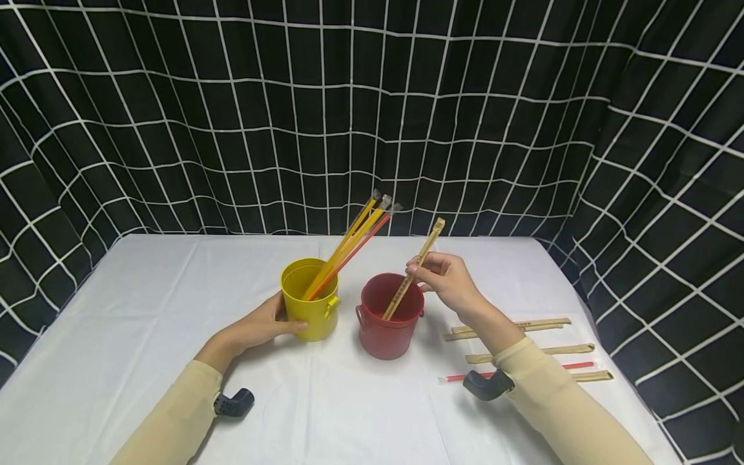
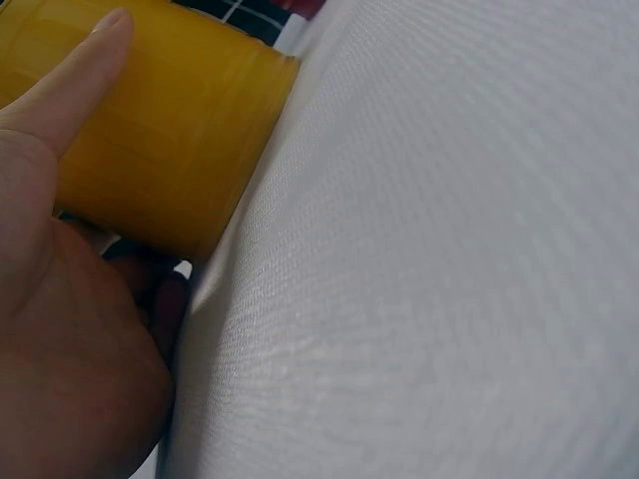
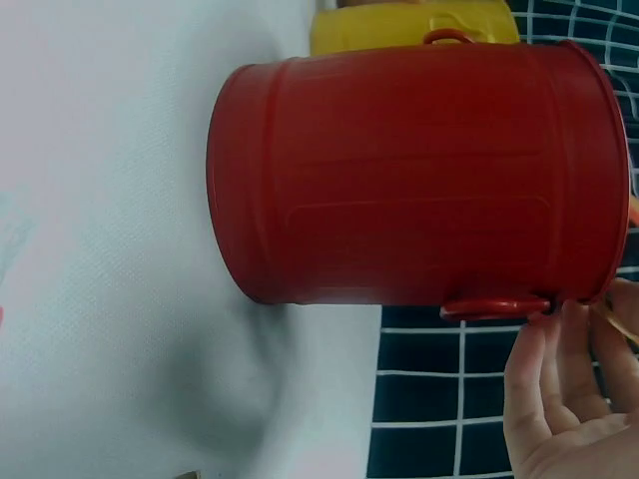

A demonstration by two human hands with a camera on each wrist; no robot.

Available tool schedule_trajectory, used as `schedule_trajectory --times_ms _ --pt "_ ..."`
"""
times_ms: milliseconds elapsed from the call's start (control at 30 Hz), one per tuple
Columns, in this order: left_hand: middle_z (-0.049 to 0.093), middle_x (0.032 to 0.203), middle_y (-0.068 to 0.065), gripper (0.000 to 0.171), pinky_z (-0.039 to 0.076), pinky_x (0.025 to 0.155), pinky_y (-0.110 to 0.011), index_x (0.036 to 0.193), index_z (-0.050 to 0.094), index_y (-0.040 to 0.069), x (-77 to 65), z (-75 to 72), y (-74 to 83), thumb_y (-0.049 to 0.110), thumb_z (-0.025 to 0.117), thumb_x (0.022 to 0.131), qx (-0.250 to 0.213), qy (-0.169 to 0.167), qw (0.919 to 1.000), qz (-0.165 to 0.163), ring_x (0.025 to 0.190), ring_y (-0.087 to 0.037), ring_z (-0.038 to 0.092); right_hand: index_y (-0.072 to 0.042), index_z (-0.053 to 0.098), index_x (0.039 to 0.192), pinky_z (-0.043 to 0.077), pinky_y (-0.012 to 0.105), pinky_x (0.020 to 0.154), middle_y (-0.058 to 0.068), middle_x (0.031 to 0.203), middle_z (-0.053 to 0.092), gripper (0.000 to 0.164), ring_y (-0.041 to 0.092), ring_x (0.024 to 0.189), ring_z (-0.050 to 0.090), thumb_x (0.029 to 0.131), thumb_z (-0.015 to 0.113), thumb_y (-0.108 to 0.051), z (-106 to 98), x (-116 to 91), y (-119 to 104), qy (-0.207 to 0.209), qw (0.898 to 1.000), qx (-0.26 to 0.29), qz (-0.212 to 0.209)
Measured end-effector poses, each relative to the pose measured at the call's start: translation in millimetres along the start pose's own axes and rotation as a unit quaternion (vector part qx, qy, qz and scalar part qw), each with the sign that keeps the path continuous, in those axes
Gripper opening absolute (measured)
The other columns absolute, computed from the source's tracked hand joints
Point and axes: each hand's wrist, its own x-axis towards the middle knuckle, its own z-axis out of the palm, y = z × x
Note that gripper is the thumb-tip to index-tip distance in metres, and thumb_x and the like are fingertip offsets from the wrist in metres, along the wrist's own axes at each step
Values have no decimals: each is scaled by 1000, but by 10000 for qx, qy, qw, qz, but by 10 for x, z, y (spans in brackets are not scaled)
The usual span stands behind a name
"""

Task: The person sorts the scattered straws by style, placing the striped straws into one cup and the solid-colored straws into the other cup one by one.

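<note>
My left hand grips a small yellow bucket from its left, thumb across the front. Leaning to the right inside that bucket are yellow straws and a red-orange straw, with clear wrapping at their tops. Over the red bucket, my right hand pinches a brown paper-wrapped straw between thumb and fingers; its lower end is inside the bucket. In the right wrist view, fingertips are beside the red bucket's rim and handle.
To the right, partly under my right forearm, lie several paper-wrapped straws and a red straw in clear wrapping. A white cloth covers the table. Behind it hangs a black curtain with a white grid.
</note>
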Motion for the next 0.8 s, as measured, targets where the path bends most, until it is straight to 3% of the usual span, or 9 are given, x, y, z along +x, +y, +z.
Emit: schedule_trajectory --times_ms 100,300,533,800 --pt "20 163 -3 93 9 125 -55 154 16 22 0 0 -5 43 73 83 -10 -5 10000 -35 153 -28 15 6 61 116 60 26 78 -4 97 72 34 1 87 67 94 62 -20 19 -3 -7 -11 10000 -53 19" --pt "20 163 -4 93 9 125 -56 154 16 22 -7 -3 0 42 73 84 -23 -24 10000 -36 153 -29 15 3 62 117 59 24 79 22 116 68 33 1 89 66 95 62 -21 19 -18 -13 -60 9998 -181 83" --pt "19 163 -5 94 9 125 -57 155 15 20 -12 -4 11 41 72 84 1 -25 10000 -11 153 -30 14 2 60 120 61 25 80 21 118 65 35 7 91 68 95 61 -22 -118 -73 0 -137 9997 -210 18" --pt "19 164 -5 93 9 125 -57 155 15 20 -11 1 16 41 72 84 12 -20 10000 -25 153 -30 14 1 59 123 59 20 81 22 126 61 38 3 93 66 96 60 -25 -335 -260 37 -275 9986 -461 17"
